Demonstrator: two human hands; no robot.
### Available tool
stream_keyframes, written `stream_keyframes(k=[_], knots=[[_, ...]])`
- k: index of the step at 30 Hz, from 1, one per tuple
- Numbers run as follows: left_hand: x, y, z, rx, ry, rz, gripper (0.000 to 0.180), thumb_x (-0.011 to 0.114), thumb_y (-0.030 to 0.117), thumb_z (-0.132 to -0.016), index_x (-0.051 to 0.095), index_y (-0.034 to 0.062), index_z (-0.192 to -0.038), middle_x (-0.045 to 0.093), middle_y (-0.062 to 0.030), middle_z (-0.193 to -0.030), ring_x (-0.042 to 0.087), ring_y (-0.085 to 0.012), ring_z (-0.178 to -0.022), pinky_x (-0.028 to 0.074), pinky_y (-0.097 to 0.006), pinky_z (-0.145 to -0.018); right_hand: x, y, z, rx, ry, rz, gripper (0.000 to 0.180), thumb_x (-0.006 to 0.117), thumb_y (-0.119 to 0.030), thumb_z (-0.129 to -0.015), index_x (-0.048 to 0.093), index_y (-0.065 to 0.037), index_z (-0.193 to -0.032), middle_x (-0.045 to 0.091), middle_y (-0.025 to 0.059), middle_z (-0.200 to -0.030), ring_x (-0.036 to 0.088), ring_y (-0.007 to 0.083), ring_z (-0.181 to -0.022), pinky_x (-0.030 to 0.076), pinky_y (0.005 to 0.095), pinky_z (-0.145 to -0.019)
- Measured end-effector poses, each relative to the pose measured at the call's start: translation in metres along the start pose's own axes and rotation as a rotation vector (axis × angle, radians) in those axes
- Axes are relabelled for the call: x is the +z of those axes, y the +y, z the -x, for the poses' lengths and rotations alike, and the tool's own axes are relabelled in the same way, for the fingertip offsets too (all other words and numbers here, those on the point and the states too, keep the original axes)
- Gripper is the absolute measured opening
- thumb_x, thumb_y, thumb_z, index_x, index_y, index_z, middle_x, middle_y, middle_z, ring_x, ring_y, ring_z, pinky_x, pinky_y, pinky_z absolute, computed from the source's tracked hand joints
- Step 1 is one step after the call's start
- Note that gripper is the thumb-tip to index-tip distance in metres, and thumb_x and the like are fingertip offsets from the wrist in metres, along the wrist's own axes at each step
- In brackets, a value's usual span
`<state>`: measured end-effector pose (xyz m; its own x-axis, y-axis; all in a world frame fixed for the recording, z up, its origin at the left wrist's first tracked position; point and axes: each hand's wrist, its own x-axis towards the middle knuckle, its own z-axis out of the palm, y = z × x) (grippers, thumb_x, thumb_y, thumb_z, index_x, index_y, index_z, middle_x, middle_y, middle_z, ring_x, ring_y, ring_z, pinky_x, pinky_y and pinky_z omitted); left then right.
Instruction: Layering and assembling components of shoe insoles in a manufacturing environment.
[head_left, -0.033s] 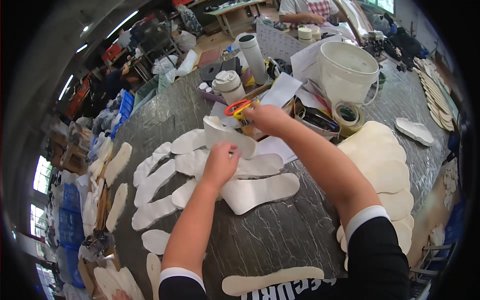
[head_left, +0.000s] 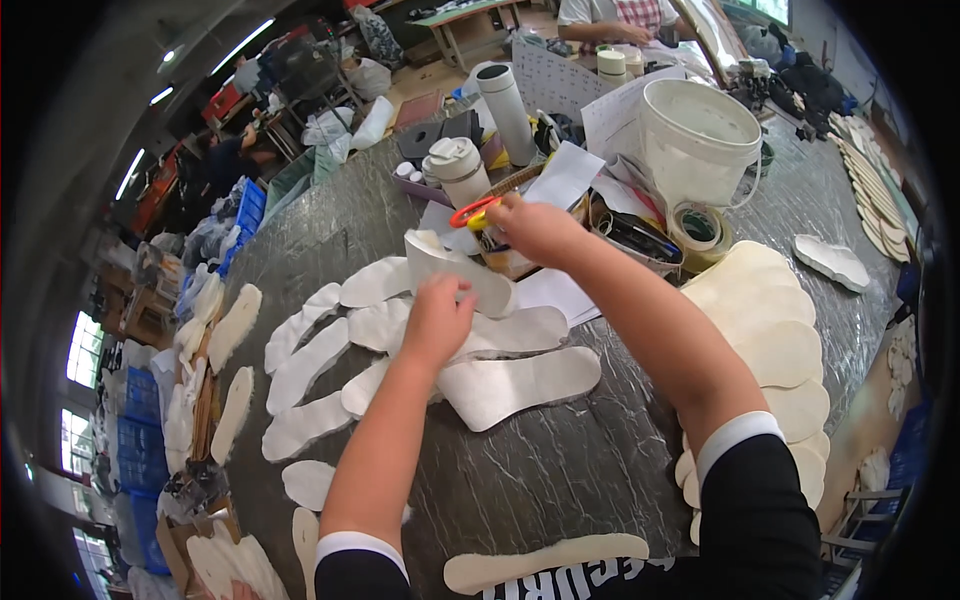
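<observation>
My right hand (head_left: 535, 230) is closed on scissors (head_left: 468, 213) with red and yellow handles, over the clutter at the back of the table. The blades are hard to make out. My left hand (head_left: 440, 318) has curled fingers at the near edge of a white insole (head_left: 492, 290), which is raised and bent upward at its far left end. Its fingertips are partly hidden. Beneath and around lie several more white insoles (head_left: 530, 378), overlapping in a loose fan.
A stack of cream insoles (head_left: 775, 350) lies right; one insole (head_left: 545, 560) lies along the near edge. Beyond are a white bucket (head_left: 700, 130), tape rolls (head_left: 697, 228), a lidded cup (head_left: 458, 172) and a tall flask (head_left: 505, 115). Another person (head_left: 625, 25) works across the table.
My left hand has shifted very slightly, and the scissors have turned a little in my right hand. The insoles lie much as before.
</observation>
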<state>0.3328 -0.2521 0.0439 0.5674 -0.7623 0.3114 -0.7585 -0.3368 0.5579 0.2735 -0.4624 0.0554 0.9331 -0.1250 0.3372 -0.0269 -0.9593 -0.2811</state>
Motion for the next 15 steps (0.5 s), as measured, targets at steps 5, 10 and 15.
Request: stream_keyframes(k=[5,10,15], knots=[[0.014,-0.010,-0.055,0.240,0.099,-0.118,0.011,0.063,0.005,-0.080,0.065,-0.0015,-0.090,0.064,-0.0173,-0.093,0.056,-0.0360,-0.095,0.046,-0.042,-0.085,0.010,0.028,-0.010,0.053,0.317,-0.404,0.013,0.053,-0.004,-0.090,0.054,-0.002,-0.103,0.057,0.0172,-0.099,0.064,0.0298,-0.074,0.052,0.0371,-0.066],[0.036,-0.018,-0.098,0.213,-0.056,-0.179,0.011,0.062,0.006,-0.080,0.068,-0.0007,-0.086,0.066,-0.0170,-0.093,0.056,-0.0350,-0.098,0.046,-0.043,-0.085,0.014,0.028,-0.005,0.157,0.558,-0.535,0.012,0.051,0.001,-0.090,0.053,0.000,-0.102,0.059,0.0165,-0.093,0.064,0.0256,-0.069,0.052,0.0351,-0.063],[0.043,0.001,-0.125,0.103,-0.146,-0.413,0.014,0.058,0.009,-0.080,0.068,0.0015,-0.086,0.067,-0.0163,-0.095,0.057,-0.0346,-0.101,0.045,-0.045,-0.086,-0.008,0.037,0.002,0.398,0.722,-0.962,0.006,0.046,-0.003,-0.096,0.051,0.000,-0.098,0.061,0.0113,-0.081,0.064,0.0141,-0.060,0.052,0.0282,-0.050]])
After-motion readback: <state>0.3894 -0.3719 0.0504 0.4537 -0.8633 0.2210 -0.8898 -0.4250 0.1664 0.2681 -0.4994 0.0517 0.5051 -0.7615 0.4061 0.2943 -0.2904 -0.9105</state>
